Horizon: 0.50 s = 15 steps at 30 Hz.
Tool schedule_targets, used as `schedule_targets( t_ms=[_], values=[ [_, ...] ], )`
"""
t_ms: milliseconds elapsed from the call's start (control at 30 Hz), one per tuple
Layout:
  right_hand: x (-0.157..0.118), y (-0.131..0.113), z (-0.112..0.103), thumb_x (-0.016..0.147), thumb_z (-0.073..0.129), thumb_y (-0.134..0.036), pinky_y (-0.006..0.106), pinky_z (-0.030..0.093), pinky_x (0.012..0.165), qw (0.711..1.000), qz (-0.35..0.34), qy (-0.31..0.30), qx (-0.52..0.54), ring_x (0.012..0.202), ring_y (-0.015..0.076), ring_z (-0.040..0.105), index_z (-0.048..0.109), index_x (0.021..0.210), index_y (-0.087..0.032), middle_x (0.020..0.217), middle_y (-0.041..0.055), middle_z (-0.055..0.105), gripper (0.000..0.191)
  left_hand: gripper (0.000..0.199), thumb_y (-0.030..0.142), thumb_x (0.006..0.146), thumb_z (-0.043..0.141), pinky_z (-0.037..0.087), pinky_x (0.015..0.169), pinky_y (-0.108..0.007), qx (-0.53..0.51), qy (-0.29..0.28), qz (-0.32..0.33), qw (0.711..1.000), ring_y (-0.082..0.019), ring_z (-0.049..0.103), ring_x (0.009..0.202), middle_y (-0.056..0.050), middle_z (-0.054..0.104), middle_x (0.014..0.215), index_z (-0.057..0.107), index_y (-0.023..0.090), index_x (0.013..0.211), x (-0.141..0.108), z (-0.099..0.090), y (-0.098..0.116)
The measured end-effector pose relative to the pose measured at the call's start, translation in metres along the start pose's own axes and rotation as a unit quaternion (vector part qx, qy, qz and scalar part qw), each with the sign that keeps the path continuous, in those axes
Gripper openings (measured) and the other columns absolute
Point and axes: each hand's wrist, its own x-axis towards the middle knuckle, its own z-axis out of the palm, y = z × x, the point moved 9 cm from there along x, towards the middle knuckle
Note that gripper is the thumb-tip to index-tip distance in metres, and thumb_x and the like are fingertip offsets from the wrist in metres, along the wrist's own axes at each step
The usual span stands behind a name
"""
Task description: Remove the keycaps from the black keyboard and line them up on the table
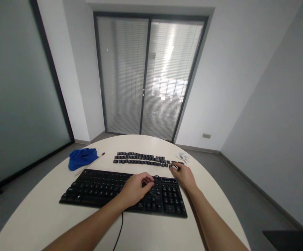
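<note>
A black keyboard (101, 184) lies on the round table with its cable running toward me. My left hand (137, 188) is over its right-middle part, fingers curled toward the thumb; whatever they may hold is hidden. Past the keyboard's far edge, loose black keycaps (141, 162) stand in uneven rows. At the right end of these rows is my right hand (184, 176), its fingers closed around a small black piece (176, 167), too small to identify for certain.
On the pale round table (156, 233), a blue cloth (82, 158) lies at the left beside a thin brush (93, 162). A crumpled white tissue (184, 156) is at the far right. Beyond stand glass doors with blinds (122, 69).
</note>
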Motion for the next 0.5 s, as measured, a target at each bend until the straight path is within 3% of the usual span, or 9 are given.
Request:
schedule_targets(
  t_ms=[167, 300, 500],
  values=[
    [0.001, 0.001, 0.004, 0.086, 0.056, -0.041, 0.031, 0.049, 0.071, 1.0, 0.001, 0.0, -0.002, 0.079, 0.0235, 0.069, 0.074, 0.107, -0.022, 0.093, 0.0088, 0.076, 0.034, 0.011, 0.027, 0.083, 0.061, 0.046, 0.077, -0.03, 0.111, -0.018, 0.039, 0.993, -0.02, 0.065, 0.082, 0.0, 0.072, 0.088, 0.07, 0.024, 0.09, -0.006, 0.004, 0.012],
    [0.001, -0.004, 0.002, 0.087, 0.056, -0.043, 0.034, 0.05, 0.077, 1.0, -0.006, 0.003, 0.013, 0.089, 0.025, 0.069, 0.071, 0.113, -0.022, 0.102, 0.0092, 0.074, 0.037, 0.013, 0.027, 0.084, 0.06, 0.046, 0.078, -0.031, 0.149, -0.027, 0.065, 0.986, -0.021, 0.063, 0.085, -0.002, 0.071, 0.092, 0.069, 0.024, 0.093, -0.008, 0.006, 0.019],
    [-0.005, -0.032, -0.03, 0.097, 0.039, -0.047, 0.038, 0.046, 0.092, 0.991, -0.049, 0.05, 0.112, 0.106, 0.0257, 0.063, 0.067, 0.114, -0.018, 0.113, 0.0121, 0.07, 0.044, 0.029, 0.031, 0.082, 0.066, 0.044, 0.093, -0.037, 0.194, -0.087, 0.169, 0.963, -0.024, 0.059, 0.102, -0.005, 0.067, 0.109, 0.066, 0.023, 0.11, -0.02, 0.018, 0.043]
  ],
)
